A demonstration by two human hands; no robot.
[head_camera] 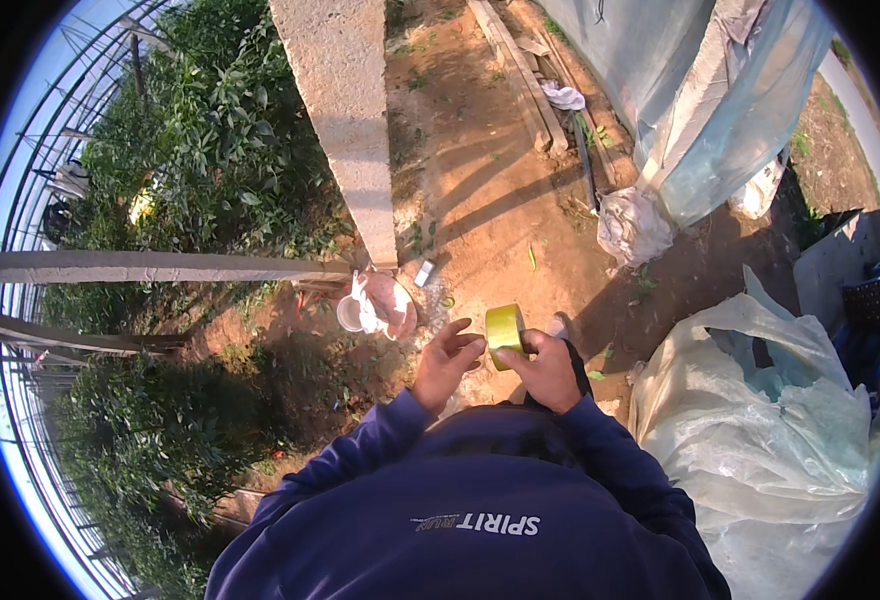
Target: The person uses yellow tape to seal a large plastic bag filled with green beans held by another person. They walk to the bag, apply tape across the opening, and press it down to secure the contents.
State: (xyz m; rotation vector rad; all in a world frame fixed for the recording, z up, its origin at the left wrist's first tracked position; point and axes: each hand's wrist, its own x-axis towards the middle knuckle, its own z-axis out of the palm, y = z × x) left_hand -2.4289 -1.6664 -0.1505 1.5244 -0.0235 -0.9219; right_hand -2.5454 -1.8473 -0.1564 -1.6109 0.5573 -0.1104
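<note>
A wide roll of yellow-green adhesive tape (504, 332) is held upright in my right hand (549, 369), the thumb on its near side and the fingers around the right side. My left hand (447, 364) is just left of the roll, palm side turned toward it, fingers partly curled and the tips near the roll's left edge. Whether a fingertip touches the tape cannot be told. Below both hands is the dirt ground, with a green chili pepper (532, 256) lying on it farther ahead.
Concrete posts (357, 142) and a horizontal beam (162, 267) stand at the left, beside leafy plants (215, 127). A pinkish sack (395, 304) lies at a post's foot. Wooden planks (519, 75) lie ahead. Crumpled plastic sheeting (740, 457) lies at the right; more hangs above.
</note>
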